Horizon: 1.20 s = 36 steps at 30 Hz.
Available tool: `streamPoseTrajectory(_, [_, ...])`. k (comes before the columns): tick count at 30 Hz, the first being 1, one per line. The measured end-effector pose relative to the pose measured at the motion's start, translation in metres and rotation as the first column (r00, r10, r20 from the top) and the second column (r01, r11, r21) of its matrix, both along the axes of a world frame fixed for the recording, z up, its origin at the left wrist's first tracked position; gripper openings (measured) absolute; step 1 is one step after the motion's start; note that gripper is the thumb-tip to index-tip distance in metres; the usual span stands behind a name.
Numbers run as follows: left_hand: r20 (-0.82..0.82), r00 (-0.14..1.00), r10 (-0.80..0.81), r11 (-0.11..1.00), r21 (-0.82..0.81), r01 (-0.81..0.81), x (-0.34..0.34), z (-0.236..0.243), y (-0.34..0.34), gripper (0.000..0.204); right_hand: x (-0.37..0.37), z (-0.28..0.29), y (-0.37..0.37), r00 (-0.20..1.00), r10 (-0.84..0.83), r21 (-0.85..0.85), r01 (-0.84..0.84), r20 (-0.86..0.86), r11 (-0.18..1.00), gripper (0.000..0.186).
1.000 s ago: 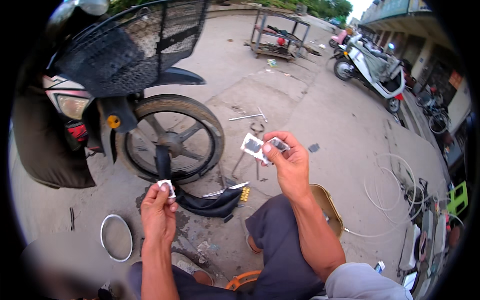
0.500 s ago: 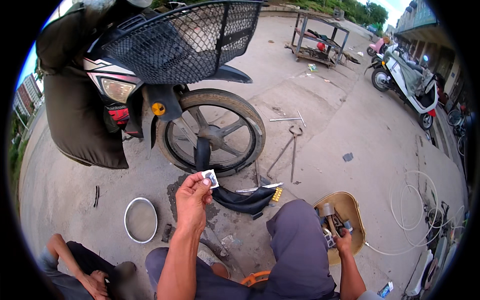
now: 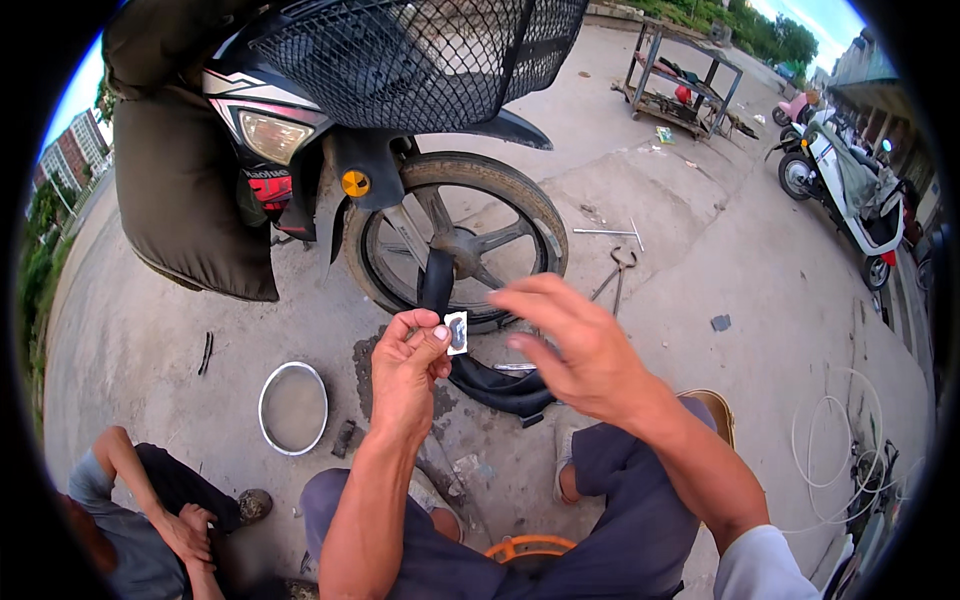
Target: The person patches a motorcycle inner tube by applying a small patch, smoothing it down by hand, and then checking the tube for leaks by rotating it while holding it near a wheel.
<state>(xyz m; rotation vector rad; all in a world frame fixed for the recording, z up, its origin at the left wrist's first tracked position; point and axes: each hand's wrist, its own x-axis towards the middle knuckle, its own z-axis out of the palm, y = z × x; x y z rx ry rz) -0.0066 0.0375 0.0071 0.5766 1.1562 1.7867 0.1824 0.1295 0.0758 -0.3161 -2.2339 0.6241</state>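
Between the thumb and forefinger of my left hand [image 3: 405, 365] is a small white square patch [image 3: 456, 333] with a dark oval middle. My right hand [image 3: 570, 345], fingers apart and slightly blurred, is just right of the patch and holds nothing that I can see. Behind both hands is the front wheel [image 3: 425, 176] of a scooter with a black mesh basket [image 3: 400, 65]. A deflated black inner tube [image 3: 500, 395] runs from the wheel onto the ground below my hands, partly hidden by them. A silver tool [image 3: 515, 365] lies by it.
A person [image 3: 125, 500] sits lower left near a round metal basin [image 3: 293, 410]. A T-wrench [image 3: 610, 231], long tongs [image 3: 620, 265], a yellow box [image 3: 720, 420] behind my right arm and a coiled hose [image 3: 835, 430] lie about. A cart [image 3: 700, 90] and parked scooters [image 3: 840, 210] stand beyond.
My right hand held patches, went down into the yellow box, and is now up beside my left hand, empty. My left hand has kept its patch. The view has shifted.
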Motion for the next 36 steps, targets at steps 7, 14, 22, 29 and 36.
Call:
streamPoseTrajectory(7, [-0.057, 0.998, -0.041, 0.997, -0.070, 0.037, 0.001, -0.005, -0.005, 0.013, -0.039, -0.060, 0.012, 0.992, 0.123, -0.023, -0.122, 0.016, 0.992, 0.033])
streamPoseTrajectory(14, [0.069, 0.993, -0.096, 0.993, -0.057, 0.100, -0.001, -0.009, 0.003, 0.012, -0.043, -0.058, 0.024, 0.995, 0.100, -0.171, -0.097, 0.012, 0.980, 0.017])
streamPoseTrajectory(22, [-0.070, 0.998, -0.005, 1.000, -0.010, 0.005, 0.006, -0.006, 0.009, 0.016, -0.048, -0.059, 0.031, 0.989, 0.099, -0.754, -0.149, -0.112, 0.640, 0.020])
streamPoseTrajectory(29, [0.087, 0.996, -0.013, 0.999, -0.033, 0.016, 0.005, -0.008, 0.004, 0.014, -0.046, -0.053, 0.016, 0.974, 0.203, -0.883, -0.179, -0.098, 0.434, 0.029])
streamPoseTrajectory(36, [0.086, 0.996, -0.008, 0.999, -0.042, 0.011, 0.006, -0.005, -0.004, 0.009, -0.048, -0.063, 0.004, 0.968, 0.173, -0.907, -0.231, -0.180, 0.352, 0.026])
